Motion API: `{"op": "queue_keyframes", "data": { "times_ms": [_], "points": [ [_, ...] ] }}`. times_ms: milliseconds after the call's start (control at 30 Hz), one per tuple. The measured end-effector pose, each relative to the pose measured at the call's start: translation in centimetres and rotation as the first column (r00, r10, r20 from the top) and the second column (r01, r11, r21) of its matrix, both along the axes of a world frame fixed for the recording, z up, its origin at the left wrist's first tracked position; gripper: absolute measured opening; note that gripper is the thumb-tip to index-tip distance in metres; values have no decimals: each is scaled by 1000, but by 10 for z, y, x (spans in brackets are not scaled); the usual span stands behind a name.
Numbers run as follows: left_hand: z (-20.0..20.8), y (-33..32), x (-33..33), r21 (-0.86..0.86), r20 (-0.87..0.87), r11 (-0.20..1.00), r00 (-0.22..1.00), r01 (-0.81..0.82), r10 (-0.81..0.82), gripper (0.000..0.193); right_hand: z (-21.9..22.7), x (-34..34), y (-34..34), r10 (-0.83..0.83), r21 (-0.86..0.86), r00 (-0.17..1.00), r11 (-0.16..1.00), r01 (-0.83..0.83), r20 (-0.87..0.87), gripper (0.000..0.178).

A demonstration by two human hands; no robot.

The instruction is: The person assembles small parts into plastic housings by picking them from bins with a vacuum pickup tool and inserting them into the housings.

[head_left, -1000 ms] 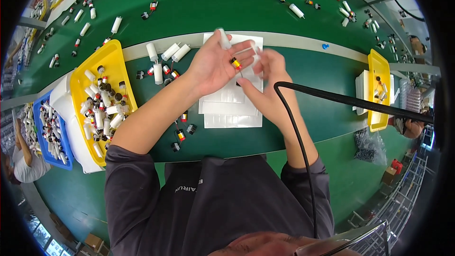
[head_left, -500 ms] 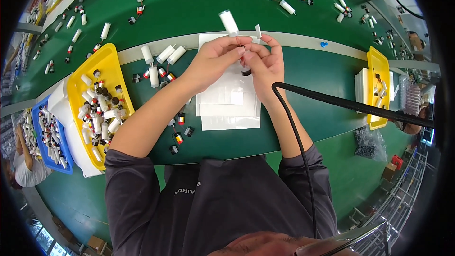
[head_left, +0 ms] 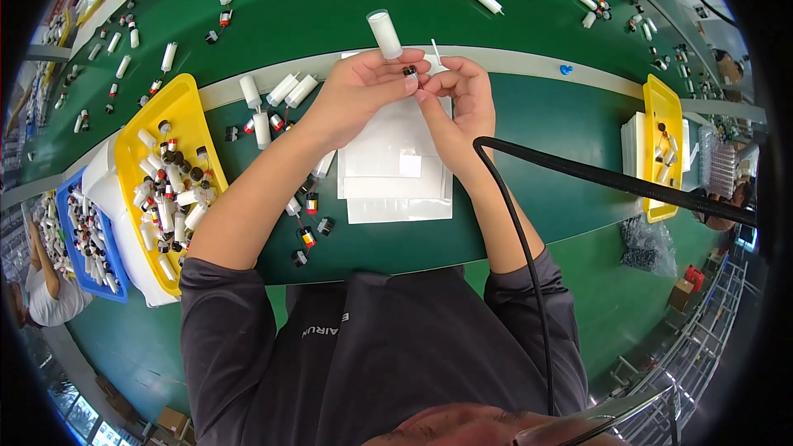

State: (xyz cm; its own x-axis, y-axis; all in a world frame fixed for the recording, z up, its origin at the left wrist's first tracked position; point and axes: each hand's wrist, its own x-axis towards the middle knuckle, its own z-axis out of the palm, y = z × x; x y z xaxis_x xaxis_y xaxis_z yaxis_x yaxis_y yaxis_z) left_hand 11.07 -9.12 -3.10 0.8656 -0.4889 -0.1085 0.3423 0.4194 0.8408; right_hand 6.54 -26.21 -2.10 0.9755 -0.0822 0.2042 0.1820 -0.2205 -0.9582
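Both my hands meet over a stack of white sheets (head_left: pixel 376 167) on the green workbench. In my left hand (head_left: pixel 351 97), the thumb and fingers pinch a small part with a black end (head_left: pixel 410 72). A white cylinder (head_left: pixel 384 33) stands out beyond those same fingers, its lower end against them. My right hand (head_left: pixel 462 111) has its thumb and index finger closed at the small part, where fingers hide most of it. A thin white strip (head_left: pixel 436 51) sticks up from the right fingers. Left of the sheets lie several white cylinders (head_left: pixel 301 91) and wired red-and-yellow parts (head_left: pixel 308 236).
A yellow tray (head_left: pixel 195 107) full of similar parts stands left, with a blue tray (head_left: pixel 118 268) beyond. Another yellow tray (head_left: pixel 650 116) is at right. A black cable (head_left: pixel 578 169) arches over my right forearm. Wired parts lie on a green belt (head_left: pixel 306 8) ahead.
My hands have shifted slightly left, and the small part's black end now shows between the fingers. The white strip has turned edge-on. Parts on the far belt have moved left.
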Motion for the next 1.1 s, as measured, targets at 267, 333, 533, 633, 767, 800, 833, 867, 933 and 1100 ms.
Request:
{"op": "queue_keyframes", "data": {
  "times_ms": [267, 333, 533, 633, 767, 800, 833, 867, 933, 1100],
  "points": [
    [-3, -4, -3, -76, -42, 997, 999, -10, 7, 30, 7, -3, 4, -7, -166, 996, 986, 22, 94, 45],
    [-6, -5, -2, -51, -23, 998, 999, -24, 23, 29, 3, -4, 3, 1, -192, 992, 981, 23, 123, 45],
    [-4, -5, -1, -1, 15, 999, 999, -48, 48, 30, 6, -1, -13, 94, -149, 989, 986, -76, 114, 27],
    [-5, -3, 0, 40, 40, 999, 999, -20, 18, 33, 25, 4, -21, 227, 119, 959, 971, -209, -170, 10],
    [2, -6, -3, 198, 73, 980, 996, 28, -43, 35, 37, 12, -28, 351, 305, 823, 925, -229, -447, 9],
    [3, -7, -3, 200, 69, 979, 997, 32, -46, 35, 38, 14, -29, 335, 289, 819, 932, -217, -465, 10],
    [2, -8, -2, 221, 108, 975, 992, 34, -59, 36, 39, 15, -29, 333, 292, 819, 932, -213, -467, 10],
    [2, -8, -2, 243, 146, 969, 987, 34, -71, 36, 39, 16, -29, 331, 295, 813, 933, -206, -478, 9],
    [3, -9, -3, 260, 153, 965, 985, 31, -73, 37, 38, 16, -28, 329, 301, 807, 933, -197, -490, 9],
    [6, -9, -6, 310, 170, 950, 982, 28, -85, 37, 31, 13, -25, 246, 307, 853, 946, -107, -461, 7]
  ]
}}
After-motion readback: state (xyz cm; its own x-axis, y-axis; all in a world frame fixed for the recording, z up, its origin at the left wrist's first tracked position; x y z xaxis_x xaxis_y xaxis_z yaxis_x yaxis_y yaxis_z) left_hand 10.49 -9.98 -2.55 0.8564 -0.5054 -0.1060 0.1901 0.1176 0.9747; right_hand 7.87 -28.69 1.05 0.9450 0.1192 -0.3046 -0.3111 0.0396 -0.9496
